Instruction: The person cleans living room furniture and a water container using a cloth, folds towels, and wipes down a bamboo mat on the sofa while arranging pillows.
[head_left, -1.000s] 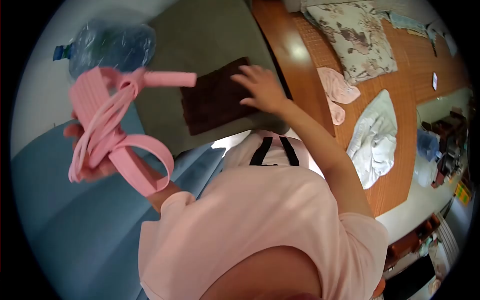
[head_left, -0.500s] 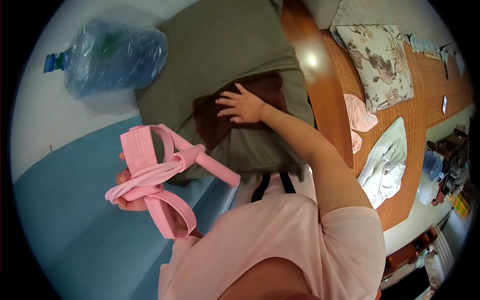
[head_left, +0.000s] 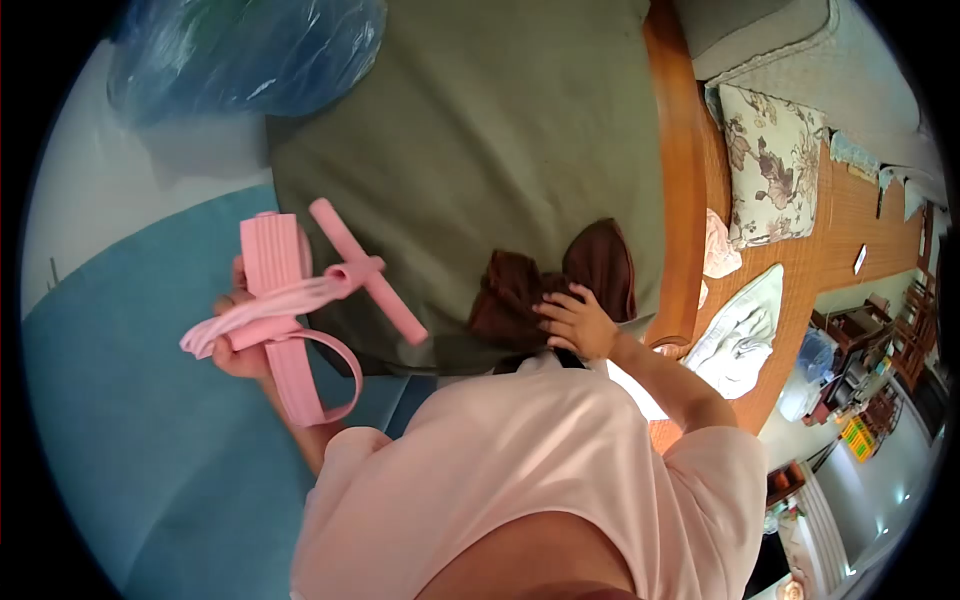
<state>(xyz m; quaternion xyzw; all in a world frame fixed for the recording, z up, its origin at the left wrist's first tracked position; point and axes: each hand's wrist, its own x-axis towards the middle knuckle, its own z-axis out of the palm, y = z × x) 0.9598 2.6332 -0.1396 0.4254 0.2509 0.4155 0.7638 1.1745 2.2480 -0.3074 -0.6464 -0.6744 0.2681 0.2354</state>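
- Our left hand is curled around the pink straps; that loose loop could snag if we swing it.
- Our half-open right hand rests on the bunched brown cloth, near the green cover's edge; careless pushing might drop it.

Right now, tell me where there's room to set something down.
The olive cloth is bare between the plastic-wrapped jug, the wooden edge and the brown cloth; so is the blue surface, left of the left hand. Crowded: the near side, by the right hand and the pink bundle.
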